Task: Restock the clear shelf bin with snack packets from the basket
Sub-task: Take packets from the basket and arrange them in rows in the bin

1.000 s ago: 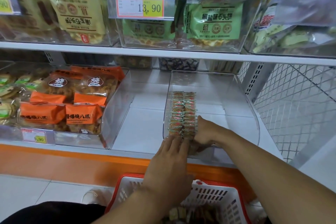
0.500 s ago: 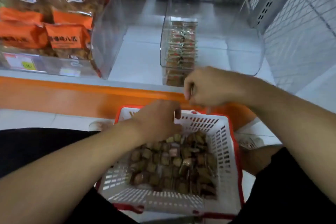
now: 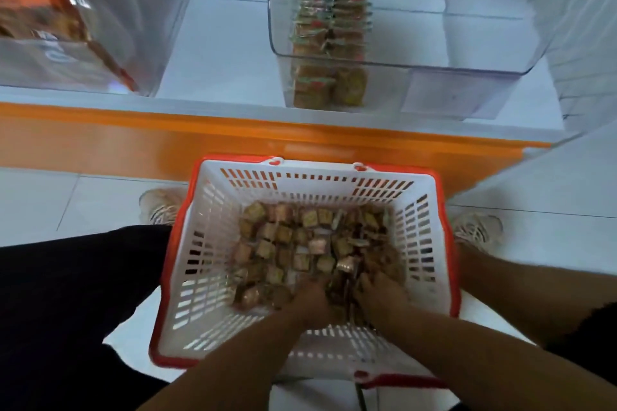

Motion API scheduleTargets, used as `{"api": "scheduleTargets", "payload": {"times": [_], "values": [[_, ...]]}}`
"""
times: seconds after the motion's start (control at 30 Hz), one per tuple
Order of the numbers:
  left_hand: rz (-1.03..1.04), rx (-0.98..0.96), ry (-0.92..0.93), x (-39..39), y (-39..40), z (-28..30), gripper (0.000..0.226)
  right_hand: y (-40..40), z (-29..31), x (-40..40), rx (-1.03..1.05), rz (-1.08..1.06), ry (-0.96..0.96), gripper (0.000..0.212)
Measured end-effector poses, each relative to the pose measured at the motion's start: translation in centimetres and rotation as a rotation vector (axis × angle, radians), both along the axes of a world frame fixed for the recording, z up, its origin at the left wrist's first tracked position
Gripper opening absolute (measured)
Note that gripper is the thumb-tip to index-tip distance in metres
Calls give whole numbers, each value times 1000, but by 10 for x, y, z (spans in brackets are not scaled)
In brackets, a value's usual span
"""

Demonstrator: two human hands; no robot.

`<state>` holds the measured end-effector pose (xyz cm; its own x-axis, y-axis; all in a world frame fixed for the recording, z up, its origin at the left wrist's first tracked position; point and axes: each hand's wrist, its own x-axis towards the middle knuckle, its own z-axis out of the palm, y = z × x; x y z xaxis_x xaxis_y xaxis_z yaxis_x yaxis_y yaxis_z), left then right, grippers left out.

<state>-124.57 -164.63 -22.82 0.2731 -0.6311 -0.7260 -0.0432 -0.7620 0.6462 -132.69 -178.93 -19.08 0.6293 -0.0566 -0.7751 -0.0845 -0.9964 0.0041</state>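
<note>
A white basket with a red rim (image 3: pixel 207 264) stands on the floor between my feet, holding a heap of small brown snack packets (image 3: pixel 293 243). Both hands reach down into the near side of the heap. My left hand (image 3: pixel 312 302) and my right hand (image 3: pixel 379 294) lie side by side with fingers dug in among the packets; the frame is blurred and I cannot tell what each holds. On the shelf above stands the clear shelf bin (image 3: pixel 467 53), with two neat rows of packets (image 3: pixel 330 20) along its left side. Its right part holds nothing.
A second clear bin (image 3: pixel 140 20) with orange snack bags (image 3: pixel 36 0) stands to the left on the white shelf. The shelf's orange front edge (image 3: pixel 167 140) runs just beyond the basket. My shoes (image 3: pixel 160 207) flank the basket on the tiled floor.
My hands left the shelf bin, came down over the basket and now dig into the packets. The view tilted from the shelves down to the basket.
</note>
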Motion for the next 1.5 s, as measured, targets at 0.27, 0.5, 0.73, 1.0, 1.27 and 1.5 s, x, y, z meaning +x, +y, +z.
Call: {"api": "scheduleTargets", "payload": {"times": [0.27,0.5,0.73,1.0,1.27,1.5], "values": [[-221,93,-214,1,-15,-25,107,1,-9,-2,48,-34,90,51],[-341,130,-266,-14,-27,-35,105,-24,-9,12,297,-314,22,39],[-417,157,-362,-9,-37,-33,78,-38,0,26,391,-360,-2,35],[179,35,232,36,-20,3,24,-65,27,50,640,-848,-48,29],[762,-67,437,97,-19,82,39,-48,86,89,790,-1080,-204,20],[694,-169,405,102,-15,174,57,-19,160,106,886,-1021,-203,36]]}}
